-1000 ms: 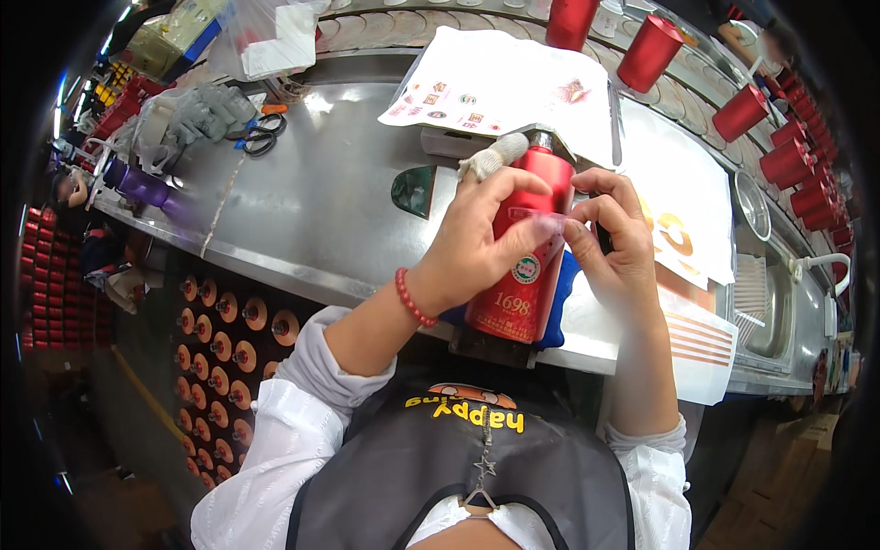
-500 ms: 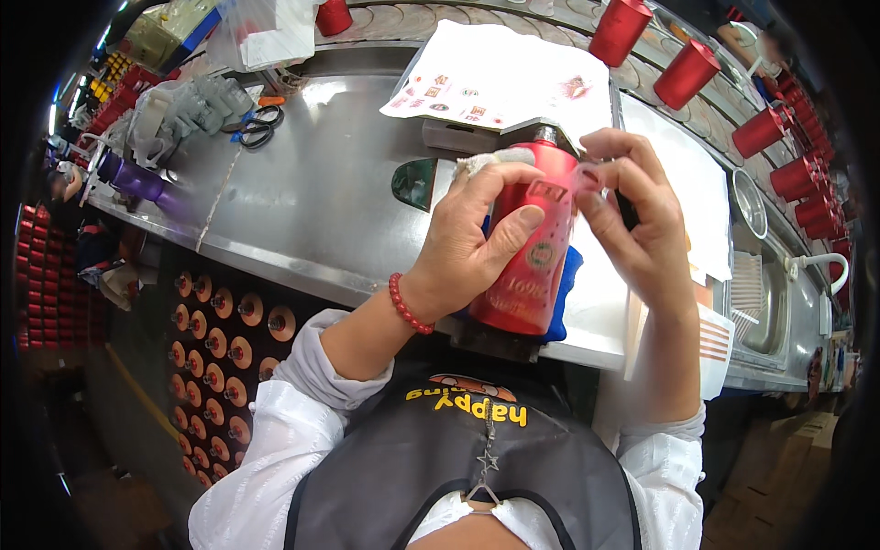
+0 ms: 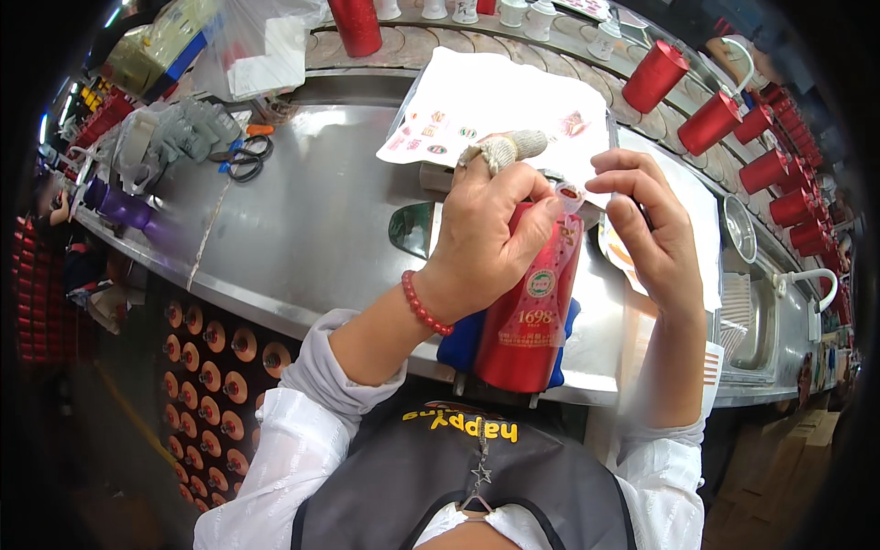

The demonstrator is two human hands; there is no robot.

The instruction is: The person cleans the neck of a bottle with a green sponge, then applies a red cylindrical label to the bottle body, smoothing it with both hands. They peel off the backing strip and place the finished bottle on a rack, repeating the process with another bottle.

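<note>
A red bottle (image 3: pixel 522 316) lies tilted in front of me, its base towards my apron, on a blue cloth (image 3: pixel 458 344). A small clear decal (image 3: pixel 570 194) with a red and white mark is held over the bottle's upper end. My left hand (image 3: pixel 490 225) pinches the decal's left edge between thumb and forefinger; a knitted finger cover (image 3: pixel 504 151) wraps one of its fingers. Just right of the decal, my right hand (image 3: pixel 655 234) is open, thumb and fingers apart. A white decal sheet (image 3: pixel 518 96) with several printed marks lies beyond the hands.
Scissors (image 3: pixel 249 158) lie at the left on the steel table (image 3: pixel 312 211). A dark green plate (image 3: pixel 411 229) is beside my left hand. More red bottles (image 3: pixel 710 124) and white figurines stand on the curved conveyor (image 3: pixel 495 46). A sink (image 3: pixel 756 321) is at the right.
The decal has passed from my right hand to my left, which has moved up towards the bottle's upper end. My right fingers have spread. Bottles and figurines on the conveyor have shifted.
</note>
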